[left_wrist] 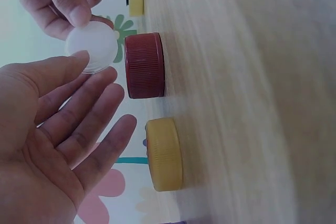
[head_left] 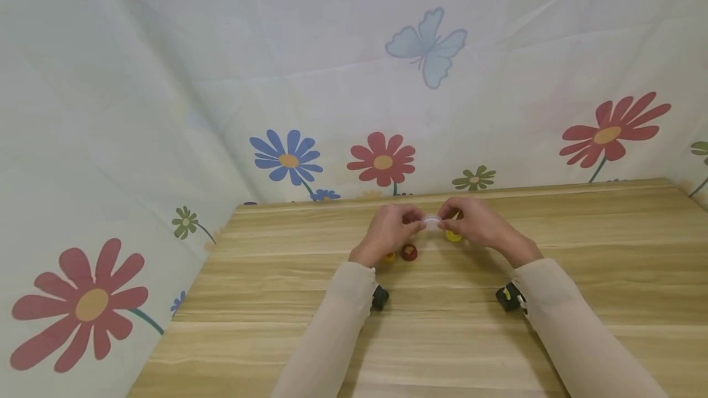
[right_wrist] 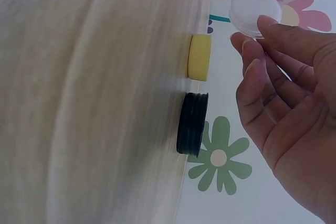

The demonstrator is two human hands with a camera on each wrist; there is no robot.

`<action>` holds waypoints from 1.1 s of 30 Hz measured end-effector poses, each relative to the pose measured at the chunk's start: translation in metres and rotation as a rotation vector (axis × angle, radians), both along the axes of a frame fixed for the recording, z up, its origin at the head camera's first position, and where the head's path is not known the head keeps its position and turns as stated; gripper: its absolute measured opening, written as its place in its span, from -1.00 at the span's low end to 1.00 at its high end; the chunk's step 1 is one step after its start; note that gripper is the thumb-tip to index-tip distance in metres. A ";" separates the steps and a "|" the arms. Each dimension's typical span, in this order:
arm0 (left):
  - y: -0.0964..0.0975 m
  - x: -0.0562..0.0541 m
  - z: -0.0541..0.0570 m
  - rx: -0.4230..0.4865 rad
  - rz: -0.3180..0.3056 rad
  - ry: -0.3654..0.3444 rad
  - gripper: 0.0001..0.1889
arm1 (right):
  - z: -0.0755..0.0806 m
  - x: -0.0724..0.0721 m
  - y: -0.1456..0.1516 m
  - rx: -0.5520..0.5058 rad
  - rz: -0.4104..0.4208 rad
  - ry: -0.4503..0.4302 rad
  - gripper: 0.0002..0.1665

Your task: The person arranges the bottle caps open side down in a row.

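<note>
Between the two hands, a round white plastic cap [head_left: 432, 222] is held up above the table. My left hand [head_left: 387, 229] pinches one edge of it with thumb and forefinger; its other fingers are spread in the left wrist view. On the opposite edge, the thumb and fingers of my right hand [head_left: 478, 223] pinch the same cap. A dark red ribbed bottle cap [left_wrist: 145, 65] and an orange-yellow cap [left_wrist: 165, 154] lie near the left hand. By the right hand are a yellow cap [right_wrist: 200, 57] and a black cap [right_wrist: 192, 124], the black one not visible in the head view.
The wood-grain table [head_left: 265, 300] ends at a pale cloth backdrop [head_left: 332, 78] printed with flowers and a butterfly. A sliver of something purple [left_wrist: 174, 222] shows at the bottom of the left wrist view. Each wrist carries a small black camera [head_left: 380, 298].
</note>
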State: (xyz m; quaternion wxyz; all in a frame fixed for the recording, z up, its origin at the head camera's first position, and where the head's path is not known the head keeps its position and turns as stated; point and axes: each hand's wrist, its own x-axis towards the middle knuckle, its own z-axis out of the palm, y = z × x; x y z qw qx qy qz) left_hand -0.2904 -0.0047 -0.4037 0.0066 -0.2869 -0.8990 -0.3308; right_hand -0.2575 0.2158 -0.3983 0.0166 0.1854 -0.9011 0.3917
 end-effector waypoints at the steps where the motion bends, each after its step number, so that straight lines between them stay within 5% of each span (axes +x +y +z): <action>1: 0.000 0.000 0.000 0.005 -0.002 0.001 -0.84 | 0.000 0.000 0.000 -0.003 -0.002 -0.001 -0.90; 33: 0.000 -0.001 -0.002 0.093 -0.044 -0.023 -0.62 | 0.003 0.003 -0.004 -0.096 -0.024 -0.101 -0.80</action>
